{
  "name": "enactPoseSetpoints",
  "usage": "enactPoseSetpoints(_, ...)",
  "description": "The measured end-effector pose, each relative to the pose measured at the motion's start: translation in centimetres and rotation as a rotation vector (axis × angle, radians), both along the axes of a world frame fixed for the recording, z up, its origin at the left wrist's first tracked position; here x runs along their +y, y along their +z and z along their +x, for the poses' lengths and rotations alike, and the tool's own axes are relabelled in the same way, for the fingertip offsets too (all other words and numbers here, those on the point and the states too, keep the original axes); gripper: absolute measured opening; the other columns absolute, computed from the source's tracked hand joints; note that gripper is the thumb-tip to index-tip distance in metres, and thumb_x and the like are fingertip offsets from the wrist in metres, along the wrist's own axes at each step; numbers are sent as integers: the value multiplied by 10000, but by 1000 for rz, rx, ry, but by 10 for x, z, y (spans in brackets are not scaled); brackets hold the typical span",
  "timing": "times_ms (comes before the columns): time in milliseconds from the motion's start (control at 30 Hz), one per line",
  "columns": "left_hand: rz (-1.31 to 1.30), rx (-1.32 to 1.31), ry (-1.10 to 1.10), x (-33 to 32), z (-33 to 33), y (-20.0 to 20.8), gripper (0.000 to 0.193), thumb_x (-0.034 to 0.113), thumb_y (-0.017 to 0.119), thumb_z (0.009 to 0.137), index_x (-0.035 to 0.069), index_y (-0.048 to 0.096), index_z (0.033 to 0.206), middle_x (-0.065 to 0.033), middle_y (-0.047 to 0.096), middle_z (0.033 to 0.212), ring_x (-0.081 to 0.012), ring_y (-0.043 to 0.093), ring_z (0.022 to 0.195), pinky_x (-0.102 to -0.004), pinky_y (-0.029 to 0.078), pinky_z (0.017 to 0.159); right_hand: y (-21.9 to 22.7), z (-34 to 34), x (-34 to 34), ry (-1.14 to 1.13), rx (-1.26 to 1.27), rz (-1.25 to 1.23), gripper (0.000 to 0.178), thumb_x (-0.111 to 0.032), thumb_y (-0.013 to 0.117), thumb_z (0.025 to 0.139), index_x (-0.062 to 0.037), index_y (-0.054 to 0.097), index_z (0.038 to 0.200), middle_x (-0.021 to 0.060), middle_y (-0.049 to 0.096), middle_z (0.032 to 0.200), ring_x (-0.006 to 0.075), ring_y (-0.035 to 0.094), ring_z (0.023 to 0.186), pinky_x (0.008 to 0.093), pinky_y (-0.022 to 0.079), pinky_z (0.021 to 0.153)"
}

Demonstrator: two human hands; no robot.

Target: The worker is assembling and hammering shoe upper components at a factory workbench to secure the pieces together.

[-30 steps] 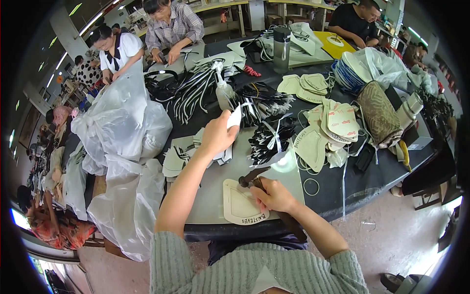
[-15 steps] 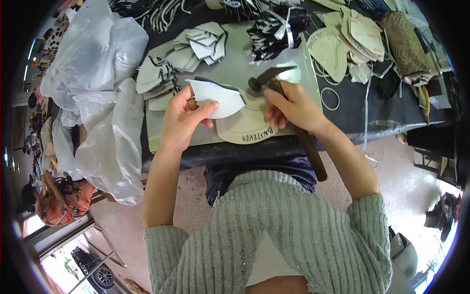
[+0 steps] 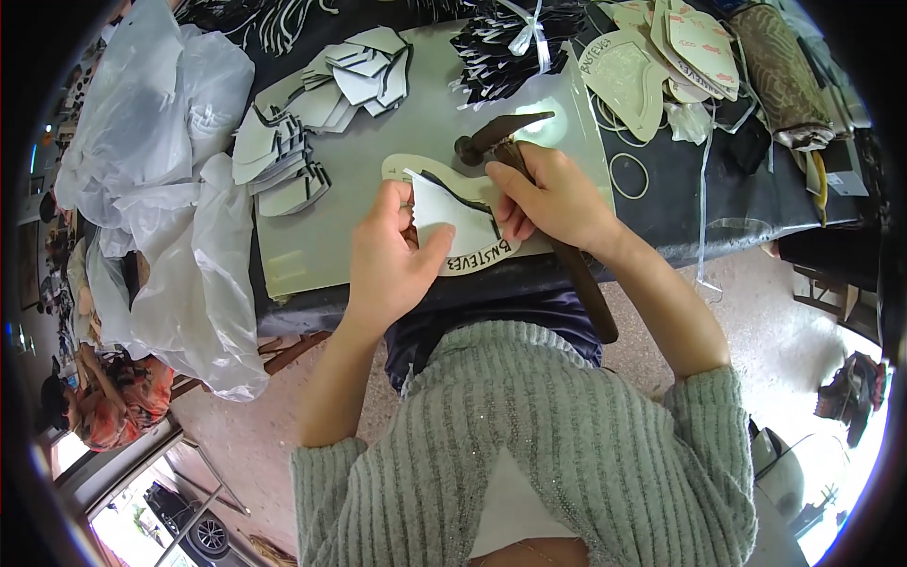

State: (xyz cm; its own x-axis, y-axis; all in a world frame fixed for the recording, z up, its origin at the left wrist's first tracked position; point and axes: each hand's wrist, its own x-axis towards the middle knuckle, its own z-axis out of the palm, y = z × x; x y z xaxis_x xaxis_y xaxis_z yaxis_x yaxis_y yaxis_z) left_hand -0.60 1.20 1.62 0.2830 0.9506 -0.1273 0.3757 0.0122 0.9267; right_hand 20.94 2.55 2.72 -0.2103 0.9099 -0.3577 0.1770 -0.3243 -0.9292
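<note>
"White panel with a dark-edged curve (image 3: pixel 442 210): where is it lying?"

"It is resting over the beige lettered template (image 3: pixel 470 187), covering much of that shape's middle. Its dark edging is running along the panel's far and right side."

"What are the hands doing?"

"The left hand (image 3: pixel 392 260) is holding the panel at the template's left side, thumb lying on top, the other fingers curling in at the panel's left edge. The right hand (image 3: pixel 557 194) is closing its fingers around the hammer (image 3: pixel 501 131), just right of the template, gripping the handle near the head. I cannot tell whether those fingertips are touching the template's rim."

"And how far along is it all?"

"I am judging this panel as being partway: it is lying on the template, yet the left hand is holding it and the hammer head is standing clear of it, beyond the template."

"Any others?"

"Two fanned groups of similar dark-edged pieces are lying beyond and left of the template, one nearer (image 3: pixel 283 165), one farther (image 3: pixel 366 74). They are looking alike, but whether they are waiting or finished I cannot tell. A tied bundle of dark strips (image 3: pixel 515 52) is sitting farther beyond the template, untouched by either hand."
</note>
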Motion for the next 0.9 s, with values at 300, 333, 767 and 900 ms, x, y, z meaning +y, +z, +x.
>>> enactPoseSetpoints(300,-36,-75,40,3,-1,0,331,-16,664,851,-19,454,1106,-116,706,872,-87,643,660,-226,512,548,-2,0,2,1,0,33,328,-196,538,1012,70,510,822,112,659,664,167,674,538,292,550,490)
enactPoseSetpoints(333,-35,-57,35,4,-1,1,320,-4,658,845,-32,457,1093,-128,714,852,-101,664,675,-240,521,579,-2,0,2,2,-6,41,326,-196,537,1011,68,511,821,111,660,665,168,675,538,292,550,491)
enactPoseSetpoints(767,-154,-8,-78,19,-6,12,336,14,663,863,-45,436,1104,-148,701,835,-130,647,581,-265,517,485,-2,-1,-1,15,-13,60,327,-190,530,1010,58,517,798,97,658,653,165,670,534,285,546,491)
enactPoseSetpoints(900,-180,0,-74,20,-4,15,352,12,666,858,-55,434,1114,-158,698,844,-141,652,583,-267,516,481,-2,-1,-1,6,-12,57,325,-191,533,1009,60,513,803,97,657,646,164,671,535,284,545,487)
